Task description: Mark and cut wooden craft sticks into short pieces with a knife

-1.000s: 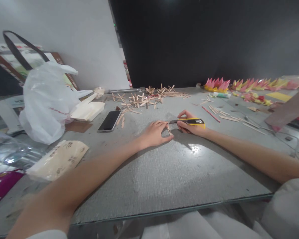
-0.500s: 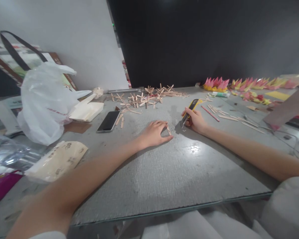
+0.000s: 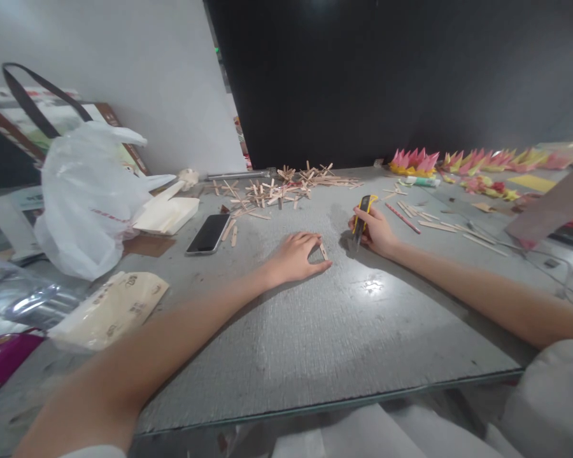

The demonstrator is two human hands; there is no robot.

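Near the middle of the grey table (image 3: 286,343), my left hand (image 3: 298,256) rests low with its thumb and fingers closed on the two ends of a short wooden craft stick (image 3: 323,252). To the right of it, my right hand (image 3: 375,229) grips a yellow and black utility knife (image 3: 363,213), held tilted with its lower end toward the tabletop. The knife stands apart from the stick. My fingers partly hide both the stick and the knife's handle.
A heap of craft sticks (image 3: 279,191) lies at the back. Left are a phone (image 3: 209,233), a white plastic bag (image 3: 88,197) and a tissue pack (image 3: 119,305). Right are a red-striped pencil (image 3: 402,218), loose sticks (image 3: 437,225) and pink-yellow paper flowers (image 3: 414,163).
My right hand has turned the utility knife more upright and moved it slightly right. My left hand keeps its place on the stick.
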